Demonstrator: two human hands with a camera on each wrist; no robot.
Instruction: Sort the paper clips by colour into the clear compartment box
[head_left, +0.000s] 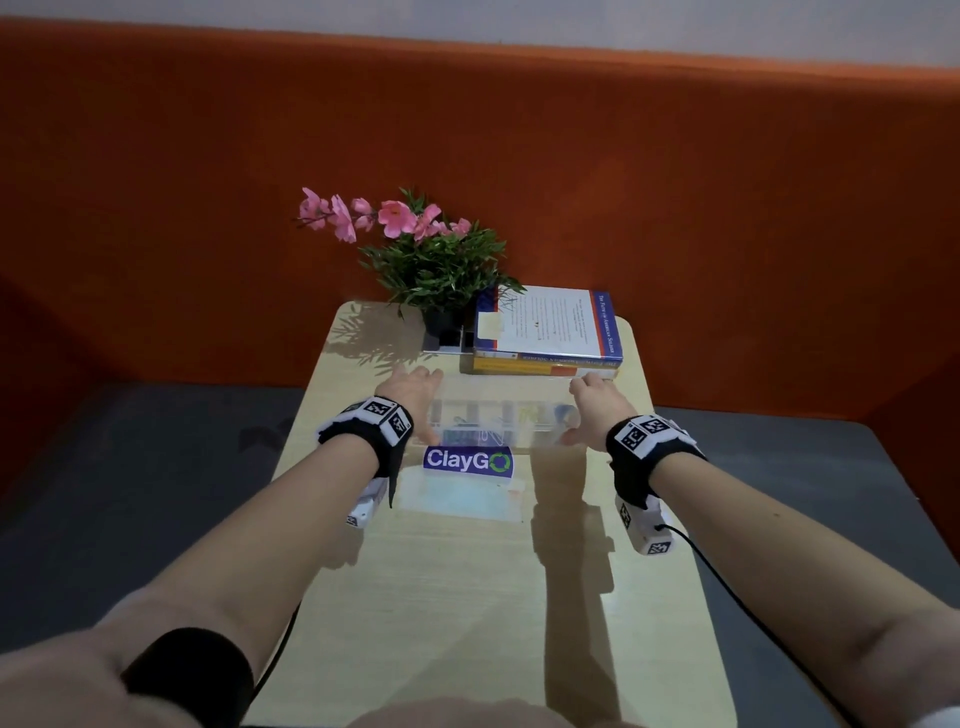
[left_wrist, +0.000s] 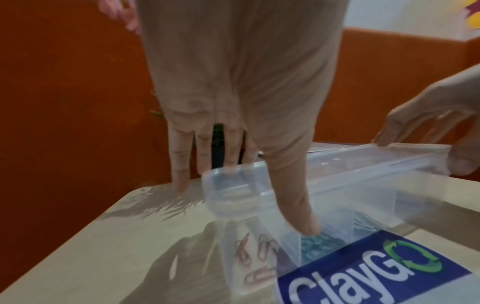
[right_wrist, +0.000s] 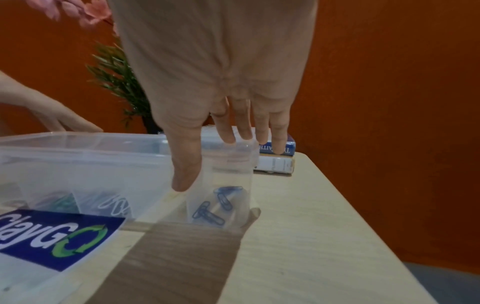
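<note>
The clear compartment box (head_left: 498, 423) lies across the table, blurred, just beyond a blue ClayGo sticker (head_left: 467, 461). My left hand (head_left: 410, 395) grips its left end, thumb (left_wrist: 298, 205) on the near face and fingers (left_wrist: 179, 164) behind. The right end is pinched the same way by my right hand (head_left: 592, 402). Through the wall I see red clips (left_wrist: 259, 246) and teal clips (left_wrist: 319, 244) at the left. White clips (right_wrist: 114, 205) sit further right, and blue clips (right_wrist: 213, 207) fill the end compartment under my right thumb (right_wrist: 184, 164).
A stack of books (head_left: 545, 332) lies right behind the box, close to my right fingers. A potted plant with pink flowers (head_left: 431, 260) stands at the back left. The small table (head_left: 467, 597) ends near both hands, with an orange sofa back (head_left: 208, 208) beyond.
</note>
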